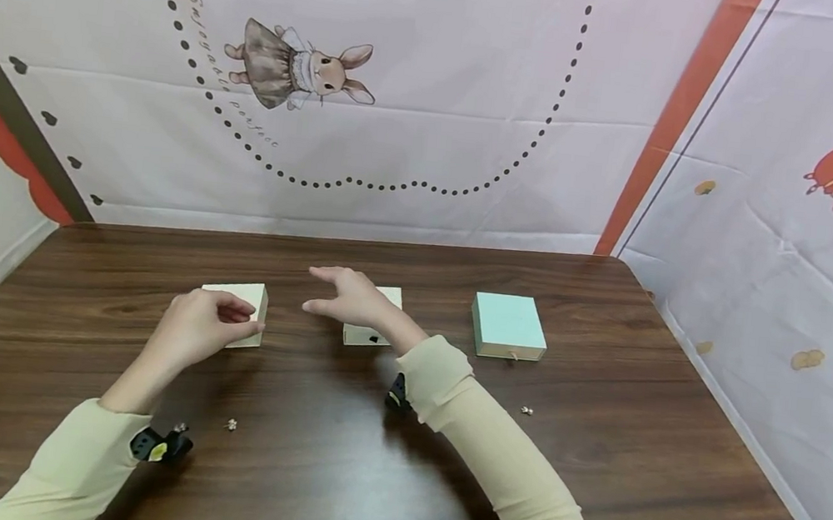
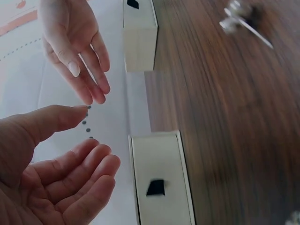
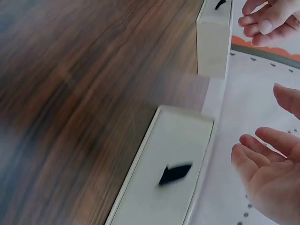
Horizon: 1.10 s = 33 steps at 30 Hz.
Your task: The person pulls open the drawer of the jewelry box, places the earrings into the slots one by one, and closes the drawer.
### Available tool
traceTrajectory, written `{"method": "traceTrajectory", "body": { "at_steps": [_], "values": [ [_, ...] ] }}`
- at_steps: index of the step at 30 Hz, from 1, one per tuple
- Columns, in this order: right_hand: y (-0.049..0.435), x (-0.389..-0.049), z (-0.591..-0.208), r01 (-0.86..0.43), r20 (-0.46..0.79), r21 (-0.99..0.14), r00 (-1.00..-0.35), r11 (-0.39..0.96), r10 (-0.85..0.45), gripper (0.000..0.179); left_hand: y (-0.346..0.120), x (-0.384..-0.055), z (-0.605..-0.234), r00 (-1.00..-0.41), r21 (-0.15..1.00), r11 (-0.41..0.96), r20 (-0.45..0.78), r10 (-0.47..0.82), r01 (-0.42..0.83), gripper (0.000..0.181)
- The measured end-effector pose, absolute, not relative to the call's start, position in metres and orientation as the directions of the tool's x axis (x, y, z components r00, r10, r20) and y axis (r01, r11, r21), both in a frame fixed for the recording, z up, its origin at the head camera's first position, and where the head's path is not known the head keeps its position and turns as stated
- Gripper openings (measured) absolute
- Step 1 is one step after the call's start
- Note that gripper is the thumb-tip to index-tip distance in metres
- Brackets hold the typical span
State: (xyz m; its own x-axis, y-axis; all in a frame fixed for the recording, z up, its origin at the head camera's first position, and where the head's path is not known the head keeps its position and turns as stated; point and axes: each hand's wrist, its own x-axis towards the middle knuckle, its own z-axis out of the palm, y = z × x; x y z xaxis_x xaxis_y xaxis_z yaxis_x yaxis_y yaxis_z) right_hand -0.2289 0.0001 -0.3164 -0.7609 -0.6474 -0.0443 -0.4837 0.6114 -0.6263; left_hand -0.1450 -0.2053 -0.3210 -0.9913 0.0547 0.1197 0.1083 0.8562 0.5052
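Early stage: white boxes (image 2: pixel 157 161) and two-o'clock teal box (image 1: pixel 508 323) seem closed, studs (image 1: pixel 231 425) outside; left hand (image 1: pixel 199 324) empty, fingers loosely curled; right hand (image 1: pixel 356 298) empty, fingers spread

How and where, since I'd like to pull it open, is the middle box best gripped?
Probably by the black tab, pinched from the person's side: it sticks out from the middle box, whose near face is set within a rim, like a drawer.

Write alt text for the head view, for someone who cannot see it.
A person's left hand is near one cream box, the right hand near another cream box; a turquoise box stands to their right on a brown table.
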Motion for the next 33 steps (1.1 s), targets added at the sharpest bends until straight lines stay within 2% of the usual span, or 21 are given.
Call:
{"method": "traceTrajectory", "body": {
  "at_steps": [12, 24, 33],
  "values": [
    [-0.041, -0.225, -0.322, -0.516, -0.074, -0.594, -0.729, 0.618, -0.681, 0.064, -0.226, -0.14, -0.323, -0.996, 0.473, 0.879, 0.086, 0.028, 0.066, 0.031],
    [-0.056, -0.223, -0.331, -0.52, -0.097, -0.576, -0.723, 0.631, -0.684, 0.066, -0.239, -0.136, -0.328, -0.999, 0.451, 0.892, 0.043, 0.022, 0.039, 0.027],
    [-0.064, -0.223, -0.337, -0.52, -0.131, -0.559, -0.715, 0.646, -0.687, 0.064, -0.244, -0.134, -0.331, -0.999, 0.435, 0.9, -0.048, 0.018, -0.004, 0.029]
  ]
}}
